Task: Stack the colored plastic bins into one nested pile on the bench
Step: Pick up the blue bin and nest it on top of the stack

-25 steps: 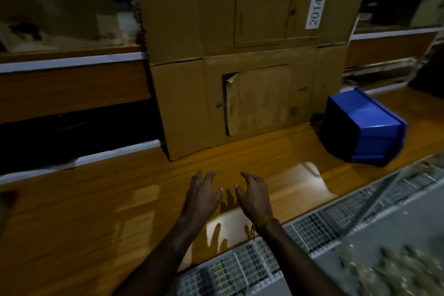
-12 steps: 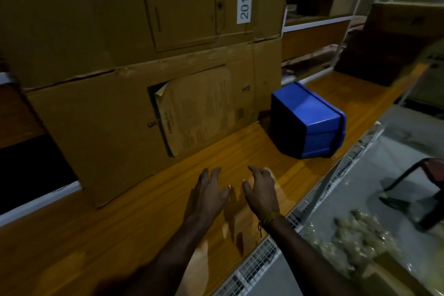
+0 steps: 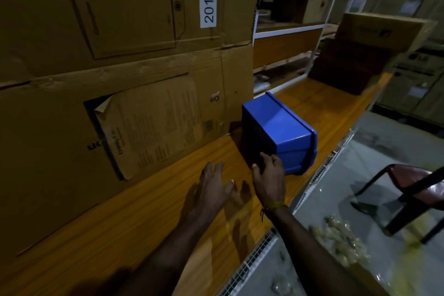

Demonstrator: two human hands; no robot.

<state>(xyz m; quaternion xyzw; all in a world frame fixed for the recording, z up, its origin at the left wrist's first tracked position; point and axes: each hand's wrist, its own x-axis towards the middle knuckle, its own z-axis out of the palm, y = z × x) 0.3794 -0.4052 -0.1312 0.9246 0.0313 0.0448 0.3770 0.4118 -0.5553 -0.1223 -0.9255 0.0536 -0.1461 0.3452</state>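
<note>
Against the stacked brown cardboard cartons point(image 3: 120, 79) at far left, the orange wooden bench point(image 3: 134, 218) runs toward me. My left hand point(image 3: 216, 187) hovers over it, fingers spread, gripping nothing. My right hand point(image 3: 270, 175) has its fingertips on the near corner of the blue plastic bin point(image 3: 281, 132), which lies tipped on its side further right; no firm grasp yet. I judge this the first pickup: next I must close both hands on it. No other bins show.
</note>
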